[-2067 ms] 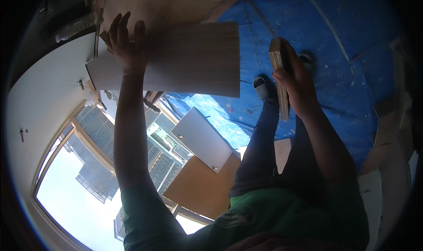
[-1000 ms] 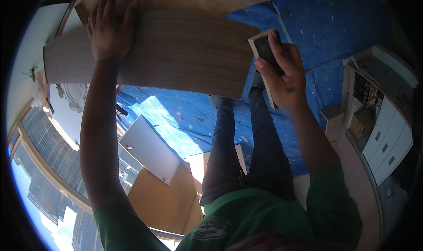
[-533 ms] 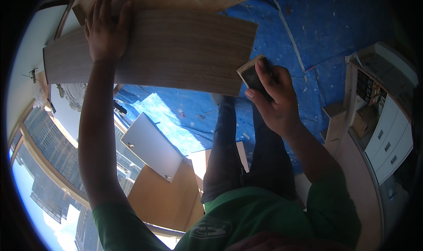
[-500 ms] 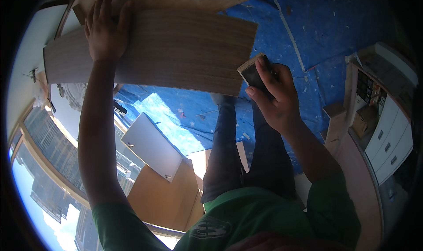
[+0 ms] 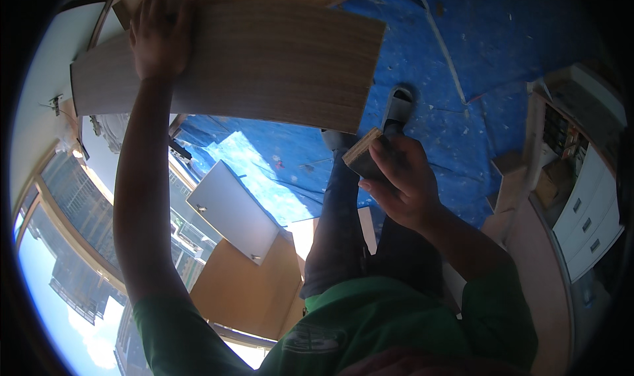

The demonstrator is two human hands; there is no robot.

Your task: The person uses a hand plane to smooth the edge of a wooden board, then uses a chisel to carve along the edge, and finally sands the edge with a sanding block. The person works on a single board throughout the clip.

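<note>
While the left hand (image 5: 158, 36) presses flat on a wood plank (image 5: 251, 66), fingers spread.
Right hand (image 5: 399, 181) grip clamped on a small wood block (image 5: 364, 155), mostly hidden behind its fingers.

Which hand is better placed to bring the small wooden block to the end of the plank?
Right, probably. The right hand already grips the small wooden block just below the plank's near end; the left hand lies flat on the plank's far part.
</note>
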